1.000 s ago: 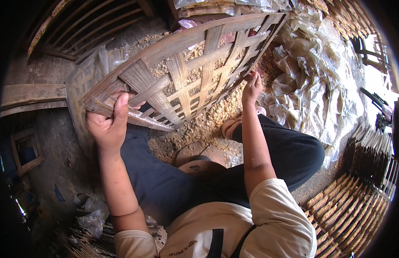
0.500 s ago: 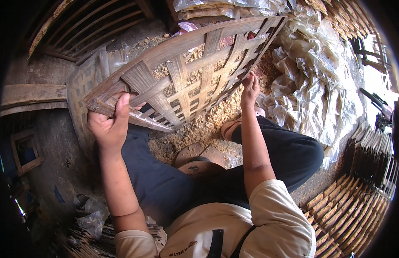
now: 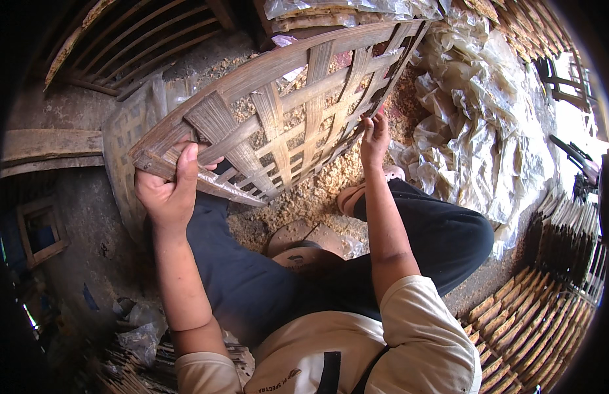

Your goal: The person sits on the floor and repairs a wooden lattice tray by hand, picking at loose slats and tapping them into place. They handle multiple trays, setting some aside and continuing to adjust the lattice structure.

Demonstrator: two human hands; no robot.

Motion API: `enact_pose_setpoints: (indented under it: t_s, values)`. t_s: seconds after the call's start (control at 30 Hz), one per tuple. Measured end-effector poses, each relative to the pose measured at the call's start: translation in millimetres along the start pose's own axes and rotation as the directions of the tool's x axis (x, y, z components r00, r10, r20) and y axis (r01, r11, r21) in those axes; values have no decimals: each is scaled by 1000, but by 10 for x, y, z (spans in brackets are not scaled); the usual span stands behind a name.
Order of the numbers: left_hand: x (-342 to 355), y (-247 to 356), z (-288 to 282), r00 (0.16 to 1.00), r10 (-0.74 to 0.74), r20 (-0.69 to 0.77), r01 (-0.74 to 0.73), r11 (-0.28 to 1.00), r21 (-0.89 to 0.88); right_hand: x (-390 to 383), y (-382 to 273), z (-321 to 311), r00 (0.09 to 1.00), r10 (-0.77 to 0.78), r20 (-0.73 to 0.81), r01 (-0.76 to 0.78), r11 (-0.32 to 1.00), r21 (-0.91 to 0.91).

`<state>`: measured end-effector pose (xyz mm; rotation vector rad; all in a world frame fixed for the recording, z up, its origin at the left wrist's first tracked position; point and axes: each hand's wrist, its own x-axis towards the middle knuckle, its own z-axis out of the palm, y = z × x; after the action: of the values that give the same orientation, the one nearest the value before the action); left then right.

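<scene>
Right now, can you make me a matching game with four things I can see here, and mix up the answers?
Things:
1. Left hand
2. Right hand
3. Crumpled plastic sheeting
4. Trousers

Clues:
A. Heaped on the right side of the picture, pale and see-through in parts
B. Wrapped around the left corner of the wooden lattice, thumb on top
C. Very dark in colour
D. Fingertips at the lattice's edge, further to the right

Right pairs: 1-B, 2-D, 3-A, 4-C
</scene>
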<state>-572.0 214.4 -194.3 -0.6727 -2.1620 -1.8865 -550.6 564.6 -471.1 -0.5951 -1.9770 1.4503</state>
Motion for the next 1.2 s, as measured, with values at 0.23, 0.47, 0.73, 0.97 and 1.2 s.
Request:
enact_pose_setpoints:
  t_s: [0.23,0.47,0.73,0.97,1.2]
  values:
    - [-24,77,45,994,-71,-85,69,997,-21,-41,-169,-43,998,-60,-34,59,997,-46]
    - [-1,63,34,997,-54,-50,55,998,9,-118,-226,166,996,9,-90,2,993,114]
    - [-34,49,0,999,-36,-28,37,998,42,-136,-198,167,984,-16,-180,16,1000,-4]
    - [-115,102,54,999,16,41,-19,998,62,-125,-188,213,965,-97,-242,75,992,-100]
    - [-178,218,98,998,15,61,-24,988,150,-120,-262,234,931,-269,-248,159,908,-388]
